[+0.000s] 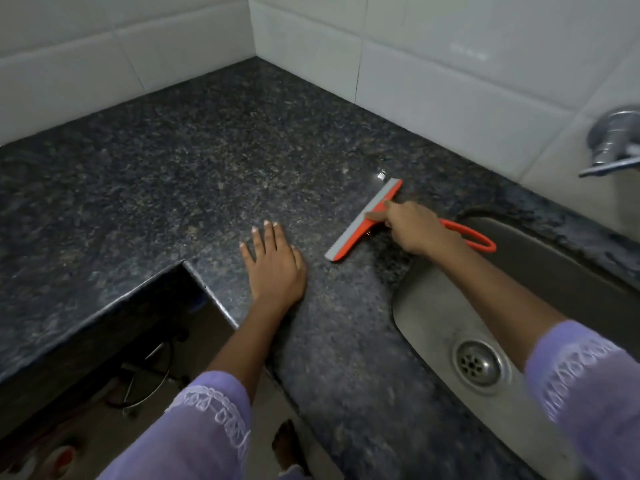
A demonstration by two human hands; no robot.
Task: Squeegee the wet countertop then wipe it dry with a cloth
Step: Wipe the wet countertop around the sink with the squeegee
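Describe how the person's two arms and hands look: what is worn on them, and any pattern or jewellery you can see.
Both arms wear loose lilac sleeves: the left sleeve and the right sleeve end short of the wrist, leaving the forearms bare. Each cuff carries white lace-like embroidery. The left hand and the right hand are bare: no gloves, rings, bangles or watch are visible.

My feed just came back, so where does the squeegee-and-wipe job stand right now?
Done: hard to judge; the countertop shows only a small glint of water near the blade's far end. In hand: the right hand grips the orange squeegee, blade on the granite beside the sink, while the left hand rests flat on the counter. Left: finishing the strokes and the whole drying wipe; no cloth is in view.
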